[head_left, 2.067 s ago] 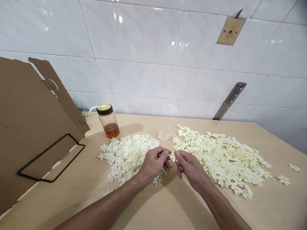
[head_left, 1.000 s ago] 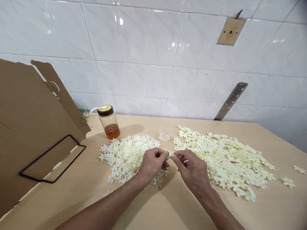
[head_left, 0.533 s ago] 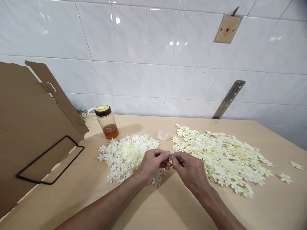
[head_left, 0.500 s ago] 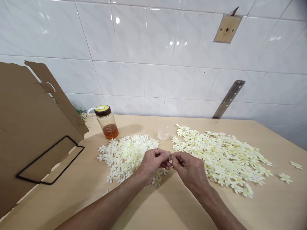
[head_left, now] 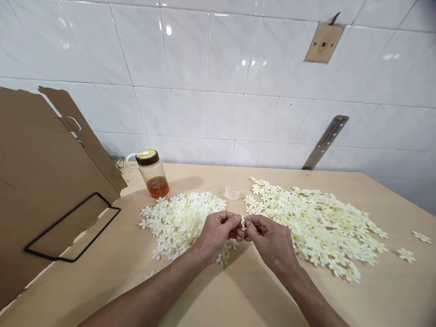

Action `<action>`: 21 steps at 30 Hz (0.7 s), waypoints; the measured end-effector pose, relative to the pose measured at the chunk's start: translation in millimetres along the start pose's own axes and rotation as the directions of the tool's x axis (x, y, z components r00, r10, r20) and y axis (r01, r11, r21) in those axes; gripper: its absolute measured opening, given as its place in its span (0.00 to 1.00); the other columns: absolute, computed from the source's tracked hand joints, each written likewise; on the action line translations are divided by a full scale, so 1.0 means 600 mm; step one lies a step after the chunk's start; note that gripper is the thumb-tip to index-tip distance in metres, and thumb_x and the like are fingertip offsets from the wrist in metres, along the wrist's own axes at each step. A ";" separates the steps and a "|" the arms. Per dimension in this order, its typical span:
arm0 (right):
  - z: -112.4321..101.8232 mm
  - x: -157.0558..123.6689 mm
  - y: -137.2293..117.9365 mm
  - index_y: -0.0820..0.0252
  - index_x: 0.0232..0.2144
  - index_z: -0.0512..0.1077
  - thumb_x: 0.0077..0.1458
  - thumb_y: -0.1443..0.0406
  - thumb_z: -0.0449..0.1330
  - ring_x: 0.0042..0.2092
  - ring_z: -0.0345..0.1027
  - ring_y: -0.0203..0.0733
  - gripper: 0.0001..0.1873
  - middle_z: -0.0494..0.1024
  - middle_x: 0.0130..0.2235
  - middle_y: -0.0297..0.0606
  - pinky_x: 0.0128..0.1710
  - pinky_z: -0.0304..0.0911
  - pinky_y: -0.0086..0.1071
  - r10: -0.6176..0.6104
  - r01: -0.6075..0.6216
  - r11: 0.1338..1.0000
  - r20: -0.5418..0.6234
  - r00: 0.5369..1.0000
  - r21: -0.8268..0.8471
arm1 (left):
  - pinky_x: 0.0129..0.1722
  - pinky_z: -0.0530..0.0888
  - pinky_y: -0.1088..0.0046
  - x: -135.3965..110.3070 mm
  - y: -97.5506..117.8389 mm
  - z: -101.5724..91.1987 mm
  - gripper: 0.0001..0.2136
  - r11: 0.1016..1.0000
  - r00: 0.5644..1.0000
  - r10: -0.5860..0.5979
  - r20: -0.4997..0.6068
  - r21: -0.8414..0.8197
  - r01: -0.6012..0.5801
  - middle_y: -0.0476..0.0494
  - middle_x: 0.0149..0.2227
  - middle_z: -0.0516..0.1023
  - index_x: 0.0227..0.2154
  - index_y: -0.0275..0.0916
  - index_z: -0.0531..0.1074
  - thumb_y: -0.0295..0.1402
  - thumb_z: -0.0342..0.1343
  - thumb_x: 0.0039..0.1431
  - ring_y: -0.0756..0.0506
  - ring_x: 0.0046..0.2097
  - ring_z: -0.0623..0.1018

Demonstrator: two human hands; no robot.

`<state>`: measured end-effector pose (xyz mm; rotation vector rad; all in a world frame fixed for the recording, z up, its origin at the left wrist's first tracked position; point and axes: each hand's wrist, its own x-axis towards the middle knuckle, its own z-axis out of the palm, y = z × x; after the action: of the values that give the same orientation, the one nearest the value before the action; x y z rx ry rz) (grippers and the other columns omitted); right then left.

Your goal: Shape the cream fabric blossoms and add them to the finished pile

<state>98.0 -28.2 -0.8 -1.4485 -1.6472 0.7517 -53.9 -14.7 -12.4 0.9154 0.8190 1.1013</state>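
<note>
A small flower (head_left: 243,221) of pale cream-white is held above the table (head_left: 235,299), between the fingertips of the 2 hands, and is partly hidden by them. The left hand (head_left: 218,232) grasps it between thumb and forefinger, the other fingers curled beneath. The right hand (head_left: 270,238) grasps its other side in a similar pinch, its fingertips just beside those of the left

Under and beside the left hand lies a heap of white flowers (head_left: 184,218), a few of them showing near the wrist. To the right, past the right hand, spreads a wider heap of yellowish flowers (head_left: 316,222), with 2 loose flowers (head_left: 406,255) apart from its right edge

Between the 2 heaps, beyond the hands, stands a clear cup (head_left: 233,190). Just beyond the white heap, a bottle (head_left: 153,175) with a dark and yellow lid stands upright, amber liquid in its lower part. Farther left are a leaning brown cardboard sheet (head_left: 44,172), a black wire frame (head_left: 97,235) against it and some green strands (head_left: 118,162) behind. A metal bracket (head_left: 325,143) and a socket plate (head_left: 324,44) show on the tiled wall (head_left: 225,113)
</note>
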 end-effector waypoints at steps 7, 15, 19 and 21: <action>-0.004 -0.001 -0.003 0.57 0.35 0.78 0.56 0.55 0.58 0.28 0.75 0.42 0.14 0.81 0.28 0.36 0.31 0.72 0.32 -0.017 0.011 0.994 0.048 0.999 0.107 | 0.30 0.72 0.73 0.000 -0.001 -0.002 0.15 1.000 1.000 -0.001 -0.001 -0.010 0.001 0.41 0.25 0.76 0.29 0.30 0.74 0.41 0.61 0.54 0.50 0.26 0.75; -0.005 0.001 0.001 0.56 0.30 0.78 0.55 0.60 0.57 0.26 0.74 0.39 0.11 0.80 0.26 0.34 0.27 0.69 0.27 -0.039 0.038 0.997 -0.015 0.999 -0.069 | 0.30 0.73 0.72 -0.003 0.002 0.003 0.13 0.999 0.999 -0.009 -0.031 0.047 0.010 0.41 0.24 0.77 0.28 0.30 0.74 0.39 0.63 0.52 0.49 0.26 0.76; -0.008 0.003 -0.001 0.57 0.32 0.79 0.54 0.60 0.57 0.26 0.74 0.40 0.12 0.80 0.25 0.35 0.26 0.68 0.27 -0.045 0.042 0.995 -0.038 0.998 -0.093 | 0.30 0.74 0.71 -0.003 0.002 0.004 0.13 0.987 0.999 0.037 -0.030 0.157 -0.032 0.42 0.24 0.77 0.29 0.31 0.74 0.39 0.62 0.52 0.48 0.26 0.76; -0.009 0.003 -0.002 0.58 0.33 0.79 0.53 0.59 0.57 0.26 0.75 0.40 0.12 0.80 0.25 0.35 0.27 0.69 0.28 -0.023 0.019 0.997 -0.049 0.999 -0.077 | 0.30 0.74 0.71 -0.003 0.000 0.003 0.13 0.974 0.997 0.073 -0.026 0.218 -0.066 0.42 0.23 0.77 0.29 0.31 0.74 0.39 0.61 0.53 0.48 0.25 0.76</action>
<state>102.2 -26.8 3.2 -1.4892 -1.6669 0.6422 -53.0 -16.7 -11.4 1.1175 0.9555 1.1048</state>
